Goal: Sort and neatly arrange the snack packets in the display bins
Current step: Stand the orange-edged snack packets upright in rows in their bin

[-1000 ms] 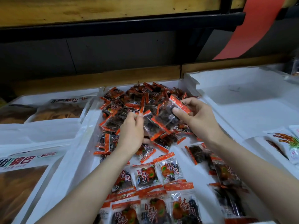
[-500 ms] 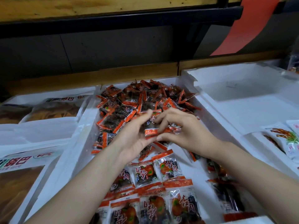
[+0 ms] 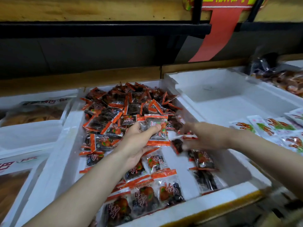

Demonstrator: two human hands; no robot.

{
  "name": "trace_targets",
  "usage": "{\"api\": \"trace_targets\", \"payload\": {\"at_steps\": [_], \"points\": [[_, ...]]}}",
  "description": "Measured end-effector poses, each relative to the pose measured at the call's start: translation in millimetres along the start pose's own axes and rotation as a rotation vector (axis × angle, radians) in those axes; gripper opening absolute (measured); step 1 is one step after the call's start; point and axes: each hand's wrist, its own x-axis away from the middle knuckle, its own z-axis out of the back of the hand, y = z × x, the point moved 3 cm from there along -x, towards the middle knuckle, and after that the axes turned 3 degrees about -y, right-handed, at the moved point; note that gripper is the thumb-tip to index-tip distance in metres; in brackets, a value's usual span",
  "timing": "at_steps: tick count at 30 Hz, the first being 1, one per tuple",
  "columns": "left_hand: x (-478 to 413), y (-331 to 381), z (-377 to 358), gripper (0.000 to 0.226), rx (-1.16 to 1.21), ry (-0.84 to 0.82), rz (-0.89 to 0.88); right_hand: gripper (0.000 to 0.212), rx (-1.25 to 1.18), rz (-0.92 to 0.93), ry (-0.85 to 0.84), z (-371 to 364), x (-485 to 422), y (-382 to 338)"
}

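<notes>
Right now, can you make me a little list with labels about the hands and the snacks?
Left hand: grips a small stack of orange-edged snack packets
Right hand: blurred, over the bin; grip unclear
Bin: white foam bin
Back of bin: loose pile
Front of bin: neat rows
Next bin right: white packets

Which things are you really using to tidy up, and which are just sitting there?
Part of the job:
- left hand, gripping a few packets
- right hand, too blurry to tell its grip
- messy pile
- neat rows
- middle bin

Just lying about:
- red banner
- big bags on the left
- white packets on the right
</notes>
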Motion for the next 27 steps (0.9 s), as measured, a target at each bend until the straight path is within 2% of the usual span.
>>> {"api": "trace_targets", "payload": {"at_steps": [1, 3, 10, 13, 16, 19, 23, 25, 27], "points": [[1, -1, -2, 0.018, -0.014, -0.009, 0.0, 0.061, 0.054, -0.038, -0.104, -7, 5, 6], [3, -2, -5, 0.019, -0.035, -0.025, 0.005, 0.076, 0.071, -0.053, -0.19, -17, 13, 11], [2, -5, -2, 0.031, -0.058, -0.031, 0.034, 0.078, 0.108, -0.068, -0.108, -21, 22, 10], [2, -7, -3, 0.036, -0.08, -0.038, 0.046, 0.088, 0.142, -0.091, -0.138, -24, 25, 5], [1, -11, -5, 0.027, -0.103, -0.044, 0.054, 0.089, 0.067, -0.109, -0.115, -26, 28, 6], [3, -12, -7, 0.021, -0.116, -0.049, 0.062, 0.081, -0.111, -0.083, 0.024, -27, 32, 10], [4, -14, -9, 0.043, -0.152, -0.058, 0.082, 0.08, -0.512, -0.049, 0.091, -32, 39, 7], [5, -13, -9, 0.055, -0.16, -0.059, 0.083, 0.077, -0.487, -0.044, 0.076, -37, 40, 4], [6, -13, -9, 0.057, -0.161, -0.062, 0.077, 0.072, -0.46, -0.076, 0.033, -42, 40, 2]]}}
